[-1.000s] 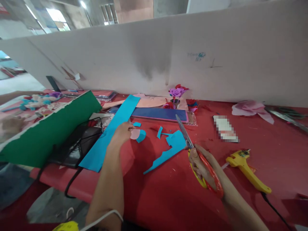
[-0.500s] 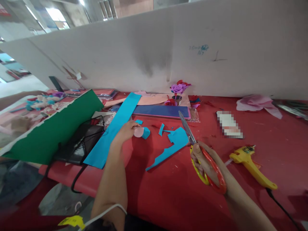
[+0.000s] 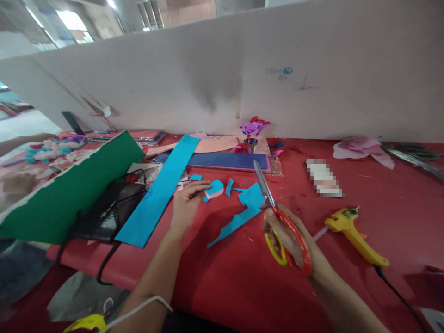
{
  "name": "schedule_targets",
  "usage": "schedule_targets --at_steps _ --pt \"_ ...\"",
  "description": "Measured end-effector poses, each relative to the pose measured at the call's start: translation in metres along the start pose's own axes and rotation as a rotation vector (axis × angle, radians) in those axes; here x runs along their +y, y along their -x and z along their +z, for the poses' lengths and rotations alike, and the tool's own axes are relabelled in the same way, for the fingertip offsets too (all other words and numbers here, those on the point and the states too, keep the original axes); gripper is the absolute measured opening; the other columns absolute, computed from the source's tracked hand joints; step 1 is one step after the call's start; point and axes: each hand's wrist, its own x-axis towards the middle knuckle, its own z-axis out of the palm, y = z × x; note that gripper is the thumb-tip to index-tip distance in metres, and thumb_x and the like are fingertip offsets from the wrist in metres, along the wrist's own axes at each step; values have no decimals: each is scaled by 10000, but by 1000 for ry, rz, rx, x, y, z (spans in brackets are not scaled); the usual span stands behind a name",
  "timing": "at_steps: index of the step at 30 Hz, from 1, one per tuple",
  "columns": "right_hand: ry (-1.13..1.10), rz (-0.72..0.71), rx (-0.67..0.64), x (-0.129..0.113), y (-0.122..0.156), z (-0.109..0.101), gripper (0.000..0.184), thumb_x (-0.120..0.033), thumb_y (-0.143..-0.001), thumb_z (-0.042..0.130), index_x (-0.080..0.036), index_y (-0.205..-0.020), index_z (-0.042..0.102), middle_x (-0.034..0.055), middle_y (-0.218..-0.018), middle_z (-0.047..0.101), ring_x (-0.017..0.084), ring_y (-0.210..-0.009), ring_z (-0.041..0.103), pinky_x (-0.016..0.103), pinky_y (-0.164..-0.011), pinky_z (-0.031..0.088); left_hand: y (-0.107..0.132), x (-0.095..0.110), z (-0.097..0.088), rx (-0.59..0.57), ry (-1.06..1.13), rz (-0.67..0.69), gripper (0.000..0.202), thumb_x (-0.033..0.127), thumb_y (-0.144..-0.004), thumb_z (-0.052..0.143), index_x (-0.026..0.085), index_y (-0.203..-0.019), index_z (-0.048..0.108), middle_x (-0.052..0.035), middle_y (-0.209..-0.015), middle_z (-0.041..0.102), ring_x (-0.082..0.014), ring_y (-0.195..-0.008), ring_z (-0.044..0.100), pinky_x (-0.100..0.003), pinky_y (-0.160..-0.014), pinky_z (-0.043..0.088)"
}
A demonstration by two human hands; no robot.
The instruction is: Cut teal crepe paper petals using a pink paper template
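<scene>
My left hand (image 3: 186,198) pinches a small stack of rounded pieces at its edge, with a blue cut-out (image 3: 215,187) on top and a pink cut-out (image 3: 215,194) showing beneath. Around the handles of a pair of scissors (image 3: 265,184), one red and one yellow, my right hand (image 3: 289,233) is closed. The blades are together and point up and away from me. Between my hands lies a jagged blue scrap (image 3: 239,217). Smaller blue offcuts (image 3: 229,187) rest beside it. A long blue strip (image 3: 163,189) lies left of my left hand.
A yellow glue gun (image 3: 357,236) with a cord and a phone (image 3: 324,178) lie to the right. Purple and red flowers (image 3: 255,128) stand in a small pot by the white partition (image 3: 312,101). A green board (image 3: 76,194) leans over a black bag (image 3: 107,210) at left.
My left hand has turned its pieces over, so blue now faces up where pink showed. The scissors remain in my right hand. The whole view has shifted slightly.
</scene>
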Motion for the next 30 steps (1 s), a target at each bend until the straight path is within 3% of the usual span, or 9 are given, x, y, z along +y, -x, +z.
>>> schedule_targets --at_steps 4,8,12,15,18,24,27,30 --pt "-264 -33 -35 4 -1 11 520 -403 -664 834 -249 -1054 527 -17 -762 641 157 -613 636 261 -536 511 29 28 42 -76 43 88 221 187 -832 632 294 -976 761 -25 -1129 712 -186 -1037 661 -340 -911 544" --pt "-402 -137 36 11 -6 10 473 -299 -674 834 -254 -1025 521 -26 -814 668 161 -744 673 286 -695 547 44 36 61 -157 47 143 251 162 -843 619 290 -1010 756 -44 -1135 708 -179 -1019 666 -322 -893 548" --pt "-435 -167 60 16 -9 6 445 -232 -672 829 -255 -998 528 -45 -799 657 137 -746 663 273 -727 546 48 36 66 -264 170 21 257 212 -823 660 261 -1061 744 -80 -1207 658 -215 -1086 636 -336 -903 538" --pt "-407 -187 29 16 -9 6 434 -234 -681 825 -257 -991 522 -45 -800 657 134 -742 661 271 -732 546 51 36 71 -398 366 -200 307 263 -756 746 226 -1061 744 -91 -1170 665 -231 -1069 633 -343 -914 522" --pt "-362 -192 18 15 -7 7 443 -258 -679 830 -258 -999 524 -41 -808 660 133 -732 656 259 -701 549 53 35 75 -507 547 -409 270 308 -764 747 194 -1009 755 -71 -1009 722 -204 -961 655 -344 -923 498" --pt "-240 -171 12 7 -1 12 430 -292 -673 824 -266 -1004 550 -54 -751 614 130 -655 620 260 -608 537 55 34 74 -472 648 -572 226 330 -723 760 187 -898 754 -44 -881 726 -161 -788 653 -292 -783 506" --pt "-194 -129 -34 5 2 12 429 -296 -686 812 -273 -1015 539 -44 -783 618 145 -683 630 283 -640 540 53 36 72 -434 569 -597 167 336 -730 717 170 -723 725 -31 -688 680 -137 -645 605 -247 -638 455" --pt "-182 -94 -80 7 2 11 458 -279 -682 812 -276 -1042 530 -61 -740 578 130 -630 600 270 -604 519 48 35 66 -400 475 -600 247 365 -756 688 168 -610 661 -5 -575 607 -113 -563 544 -236 -578 408"
